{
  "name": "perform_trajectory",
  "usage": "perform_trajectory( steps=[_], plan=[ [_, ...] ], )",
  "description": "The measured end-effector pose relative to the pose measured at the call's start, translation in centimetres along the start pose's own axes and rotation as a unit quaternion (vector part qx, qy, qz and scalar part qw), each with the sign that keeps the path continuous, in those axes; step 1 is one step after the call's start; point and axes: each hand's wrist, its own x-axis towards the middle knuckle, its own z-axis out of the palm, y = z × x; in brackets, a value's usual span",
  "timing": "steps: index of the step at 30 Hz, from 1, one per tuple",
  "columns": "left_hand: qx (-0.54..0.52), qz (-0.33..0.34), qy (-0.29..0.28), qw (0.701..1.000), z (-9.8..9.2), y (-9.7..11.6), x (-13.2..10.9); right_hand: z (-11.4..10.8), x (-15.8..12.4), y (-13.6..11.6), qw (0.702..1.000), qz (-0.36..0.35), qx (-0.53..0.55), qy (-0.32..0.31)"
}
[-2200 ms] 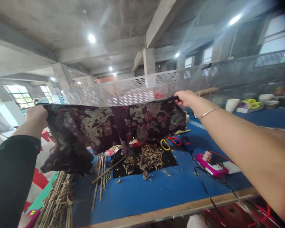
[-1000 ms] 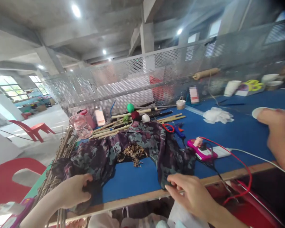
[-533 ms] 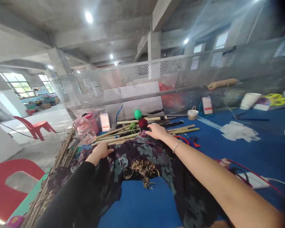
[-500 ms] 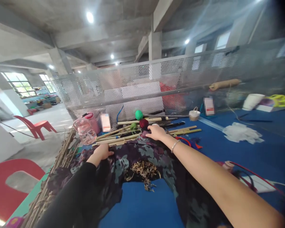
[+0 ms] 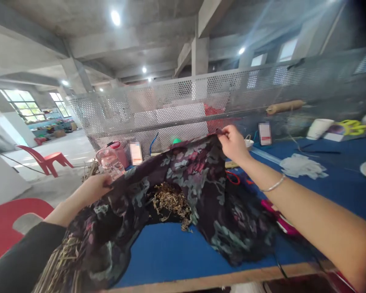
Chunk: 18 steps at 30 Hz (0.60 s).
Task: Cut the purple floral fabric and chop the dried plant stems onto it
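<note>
A dark floral cloth point(image 5: 201, 167) is stretched up between my two hands over the blue table point(image 5: 161, 252). My left hand point(image 5: 97, 188) pinches its upper edge on the left. Higher up and to the right, my right hand point(image 5: 232, 140) grips the other end of that edge between thumb and fingers. Dry brown plant pieces point(image 5: 171, 203) lie in a heap on the cloth, in the fold at its middle. On the left the cloth hangs over a bundle of dry stalks point(image 5: 61, 260), and its right part droops onto the table.
A clear pink jug point(image 5: 111, 156) stands behind my left hand. Crumpled white material point(image 5: 303, 166), a white cup point(image 5: 320, 128) and yellow tape rolls point(image 5: 352, 128) sit on the right. A perforated metal panel point(image 5: 177, 93) closes the back. Red chairs point(image 5: 45, 160) stand left.
Both hands have lifted the cloth's far edge and spread apart, my left going left and my right going right and up. The raised cloth now covers most of the sticks and yarn balls behind.
</note>
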Motion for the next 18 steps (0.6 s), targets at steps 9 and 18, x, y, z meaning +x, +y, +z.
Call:
perform_trajectory(
  steps=[9, 18],
  plan=[
    [-0.227, 0.212, 0.106, 0.945, 2.8, 15.9, -3.4, -4.4, -4.3, -6.1, 0.990, -0.097, 0.000, -0.101],
    [-0.332, 0.135, 0.095, 0.929, 3.3, 21.9, -2.4, -6.7, -0.6, -10.7, 0.977, -0.166, -0.116, -0.066]
  ],
)
